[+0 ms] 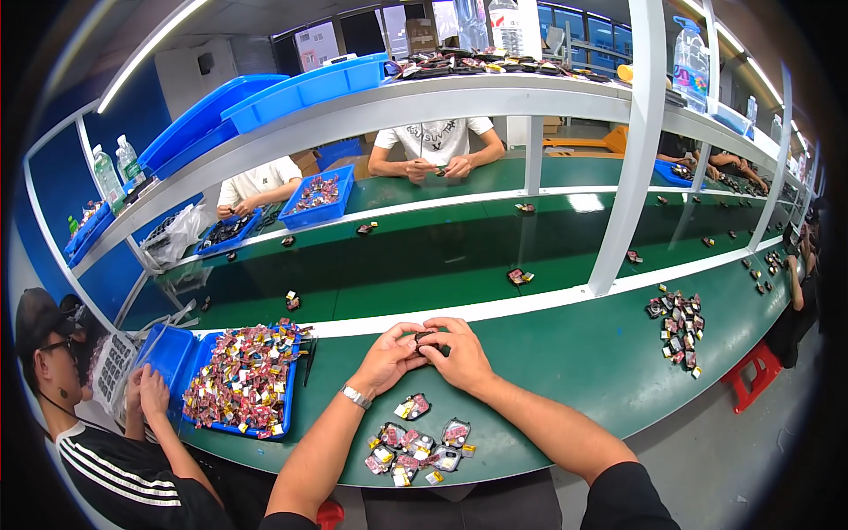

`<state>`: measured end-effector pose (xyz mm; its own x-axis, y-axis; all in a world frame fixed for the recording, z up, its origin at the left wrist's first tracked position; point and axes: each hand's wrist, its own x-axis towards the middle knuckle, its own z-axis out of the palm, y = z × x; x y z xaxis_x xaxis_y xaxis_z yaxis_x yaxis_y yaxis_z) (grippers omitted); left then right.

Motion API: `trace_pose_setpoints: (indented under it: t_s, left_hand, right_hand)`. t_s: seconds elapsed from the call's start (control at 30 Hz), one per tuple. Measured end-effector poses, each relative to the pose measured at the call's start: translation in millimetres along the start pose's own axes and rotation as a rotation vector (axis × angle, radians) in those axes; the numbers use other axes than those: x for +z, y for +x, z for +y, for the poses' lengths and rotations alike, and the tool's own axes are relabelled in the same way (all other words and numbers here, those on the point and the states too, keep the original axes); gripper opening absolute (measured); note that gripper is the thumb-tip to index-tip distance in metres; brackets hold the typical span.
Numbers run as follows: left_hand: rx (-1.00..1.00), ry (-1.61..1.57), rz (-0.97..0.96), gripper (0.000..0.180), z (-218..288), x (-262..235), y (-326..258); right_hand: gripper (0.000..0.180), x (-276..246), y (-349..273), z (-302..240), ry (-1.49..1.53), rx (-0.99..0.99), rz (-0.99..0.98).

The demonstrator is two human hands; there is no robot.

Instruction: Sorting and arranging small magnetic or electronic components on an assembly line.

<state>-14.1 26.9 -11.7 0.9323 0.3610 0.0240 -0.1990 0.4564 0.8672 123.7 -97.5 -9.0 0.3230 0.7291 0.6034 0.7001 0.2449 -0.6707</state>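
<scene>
Over the green bench, my left hand (389, 359) and my right hand (460, 357) meet with fingers closed around one small black part (422, 341). Fingertips of both hands press on it and hide most of its shape. Just below, nearer to me, lies a loose cluster of small black-rimmed electronic assemblies (412, 442) with red boards and yellow-and-white pieces. One such assembly (412, 406) sits slightly apart, closest to my wrists. To the left of my left hand, a blue tray (290, 408) is heaped with similar red, white and yellow parts, and black tweezers (310, 360) rest beside it.
Another group of assemblies (677, 329) lies on the bench at right. A white rail (530, 306) and an upright post (629, 168) separate my bench from the dark green belt (424, 252) carrying scattered parts. A co-worker (115, 442) sits close on my left; others work across.
</scene>
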Motion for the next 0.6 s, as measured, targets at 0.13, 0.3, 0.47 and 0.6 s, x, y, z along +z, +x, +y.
trace_pose_setpoints:
  t_s: [0.13,0.3,0.47,0.6]
  left_hand:
    - [-0.004,-0.024,-0.005,0.028,-1.1,-2.3,-0.4]
    - [0.008,-0.016,-0.01,0.027,-3.3,-3.8,1.3]
    - [0.013,-0.044,-0.019,0.025,-5.6,-6.6,1.9]
    - [0.032,-0.072,0.013,0.024,-7.8,-6.1,1.9]
  right_hand:
    - [0.013,0.5,-0.6,1.6,0.025,0.004,-0.007]
    - [0.013,-0.8,-0.2,1.7,0.011,-0.042,0.001]
    - [0.014,-4.2,3.0,-7.0,0.047,-0.092,-0.014]
    - [0.015,-1.9,2.6,-1.5,0.022,-0.071,-0.01]
